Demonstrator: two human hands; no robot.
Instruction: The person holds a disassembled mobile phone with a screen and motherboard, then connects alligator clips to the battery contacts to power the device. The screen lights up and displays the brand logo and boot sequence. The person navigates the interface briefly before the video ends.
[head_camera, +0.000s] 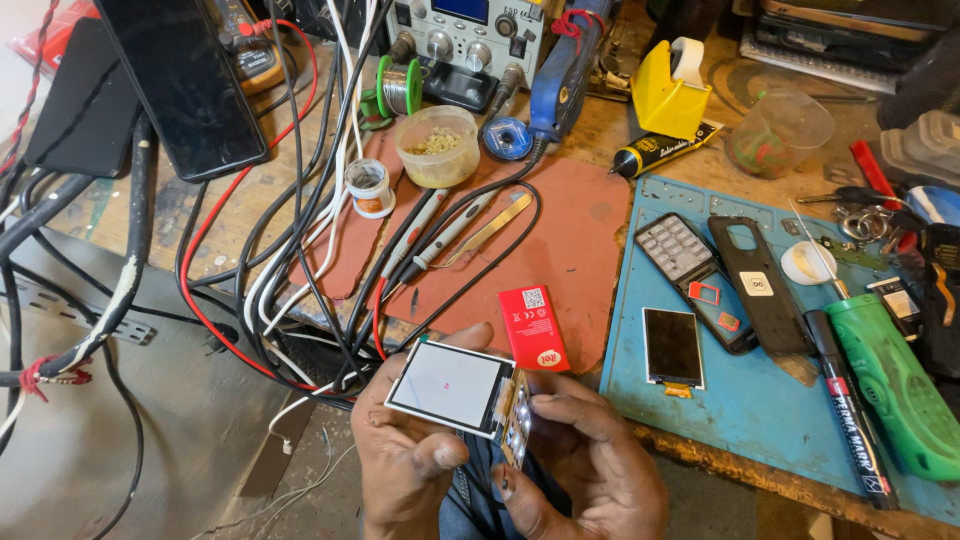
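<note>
Workbench edge: display module between hands.

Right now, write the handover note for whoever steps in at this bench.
Left hand: grip on the small display module, thumb on its lower edge.
Right hand: fingers at the module's right end, on the attached circuit strip.
Module held above the bench edge, screen up, blank.
On the blue mat: a spare screen, an opened keypad phone, its black back cover.
Red box lies on the brown mat.
Done: phone opened. Left: display not yet fitted.
</note>
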